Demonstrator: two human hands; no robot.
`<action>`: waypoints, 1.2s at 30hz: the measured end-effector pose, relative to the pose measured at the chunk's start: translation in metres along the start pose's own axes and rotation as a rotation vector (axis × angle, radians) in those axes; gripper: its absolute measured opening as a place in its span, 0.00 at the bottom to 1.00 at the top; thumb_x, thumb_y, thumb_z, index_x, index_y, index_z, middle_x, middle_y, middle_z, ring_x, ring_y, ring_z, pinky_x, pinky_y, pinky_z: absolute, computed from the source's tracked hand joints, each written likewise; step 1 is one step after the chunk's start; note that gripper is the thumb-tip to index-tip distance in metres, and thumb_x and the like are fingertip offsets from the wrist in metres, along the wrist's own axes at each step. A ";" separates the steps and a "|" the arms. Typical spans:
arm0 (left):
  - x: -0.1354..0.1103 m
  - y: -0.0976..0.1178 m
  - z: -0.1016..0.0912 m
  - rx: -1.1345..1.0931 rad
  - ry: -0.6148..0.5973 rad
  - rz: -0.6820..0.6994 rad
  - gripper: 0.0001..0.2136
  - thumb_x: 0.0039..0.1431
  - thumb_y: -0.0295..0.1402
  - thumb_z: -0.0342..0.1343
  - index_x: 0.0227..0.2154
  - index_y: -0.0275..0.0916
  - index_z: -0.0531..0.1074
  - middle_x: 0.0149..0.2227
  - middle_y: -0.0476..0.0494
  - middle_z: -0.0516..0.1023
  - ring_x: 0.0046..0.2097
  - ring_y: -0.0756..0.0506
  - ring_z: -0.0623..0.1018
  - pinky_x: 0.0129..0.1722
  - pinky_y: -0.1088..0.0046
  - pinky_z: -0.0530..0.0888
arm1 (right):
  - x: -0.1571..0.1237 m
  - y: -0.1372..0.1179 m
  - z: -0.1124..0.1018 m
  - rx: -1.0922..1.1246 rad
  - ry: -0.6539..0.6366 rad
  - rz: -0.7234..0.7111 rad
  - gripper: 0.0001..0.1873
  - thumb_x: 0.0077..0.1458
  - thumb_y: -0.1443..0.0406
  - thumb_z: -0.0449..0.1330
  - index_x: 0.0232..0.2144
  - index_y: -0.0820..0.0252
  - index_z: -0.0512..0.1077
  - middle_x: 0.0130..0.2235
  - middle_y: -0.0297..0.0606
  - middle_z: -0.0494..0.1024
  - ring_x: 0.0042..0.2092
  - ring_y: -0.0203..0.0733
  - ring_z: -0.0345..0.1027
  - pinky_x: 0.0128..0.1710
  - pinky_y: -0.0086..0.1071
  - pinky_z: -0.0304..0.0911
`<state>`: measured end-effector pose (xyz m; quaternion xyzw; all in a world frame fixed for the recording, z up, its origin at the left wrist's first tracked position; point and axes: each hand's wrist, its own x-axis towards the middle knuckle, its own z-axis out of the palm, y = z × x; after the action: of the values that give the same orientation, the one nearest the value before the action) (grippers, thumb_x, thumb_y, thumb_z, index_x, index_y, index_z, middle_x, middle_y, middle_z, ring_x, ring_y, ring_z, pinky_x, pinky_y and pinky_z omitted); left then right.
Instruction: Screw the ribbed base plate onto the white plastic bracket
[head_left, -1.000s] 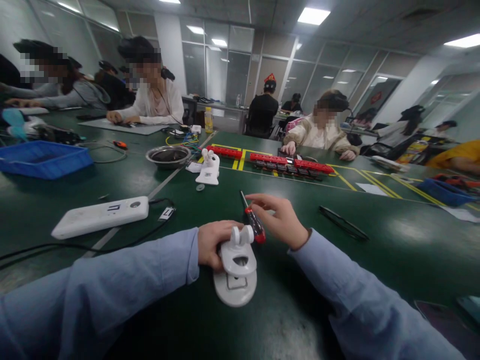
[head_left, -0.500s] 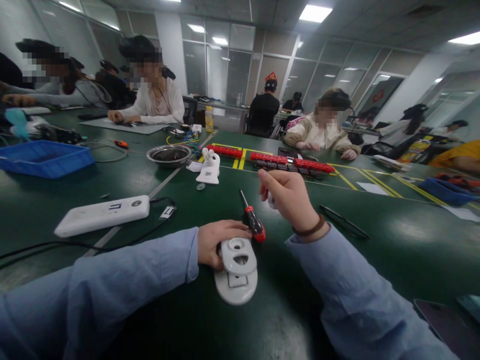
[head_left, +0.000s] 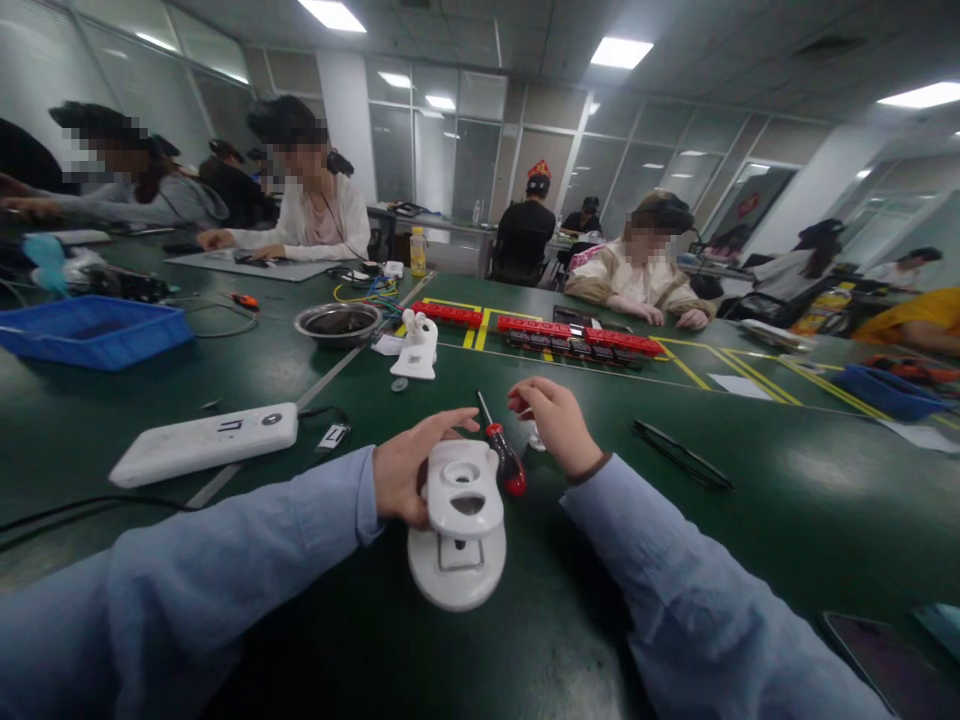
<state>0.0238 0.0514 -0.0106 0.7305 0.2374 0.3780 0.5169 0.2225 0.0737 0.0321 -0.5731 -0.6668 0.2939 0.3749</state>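
A white plastic device (head_left: 466, 505) stands on the green table in front of me. It has an oval base, and its upper plate has a round hole and a half-round opening. My left hand (head_left: 405, 462) is around the device's upper left side, thumb at the near edge and fingers reaching behind its top. My right hand (head_left: 561, 422) hovers to the right, fingers loosely bent and apart. Just below those fingers is a small white part (head_left: 536, 440); whether they touch it is unclear. Between my hands lies a red-and-black screwdriver (head_left: 507, 458).
A white power bank-like box (head_left: 206, 445) with a cable lies left. Farther back are a metal bowl (head_left: 337, 325), another white part (head_left: 416, 345), a blue tray (head_left: 94, 335) and red plastic strips (head_left: 577, 335). Black tweezers (head_left: 682, 455) lie right. Other people sit around.
My right hand has come lower, its fingers have loosened, and the small white part is lower too. The device has shifted slightly left with my left hand on it.
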 end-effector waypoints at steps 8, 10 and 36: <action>0.006 0.045 -0.013 0.461 -0.068 0.315 0.49 0.29 0.36 0.64 0.58 0.43 0.46 0.48 0.40 0.65 0.49 0.36 0.67 0.51 0.60 0.59 | -0.028 -0.027 0.019 0.921 -0.572 0.385 0.13 0.56 0.58 0.48 0.34 0.61 0.66 0.26 0.33 0.70 0.24 0.33 0.64 0.23 0.25 0.62; 0.006 0.046 -0.015 0.538 0.004 0.320 0.47 0.31 0.41 0.64 0.57 0.42 0.48 0.50 0.39 0.63 0.51 0.36 0.64 0.53 0.60 0.57 | -0.028 -0.029 0.016 0.984 -0.585 0.499 0.11 0.57 0.61 0.48 0.32 0.63 0.66 0.25 0.34 0.70 0.25 0.34 0.65 0.23 0.26 0.63; 0.036 0.031 0.049 -1.176 0.832 -0.638 0.14 0.60 0.30 0.35 0.38 0.38 0.67 0.33 0.45 0.74 0.35 0.44 0.76 0.33 0.65 0.73 | -0.008 -0.001 0.016 0.307 0.316 -0.257 0.20 0.50 0.57 0.52 0.39 0.67 0.69 0.36 0.42 0.73 0.35 0.41 0.65 0.34 0.33 0.62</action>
<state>0.0831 0.0386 0.0204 0.0322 0.3705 0.5173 0.7707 0.2086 0.0657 0.0230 -0.4589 -0.6148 0.2486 0.5913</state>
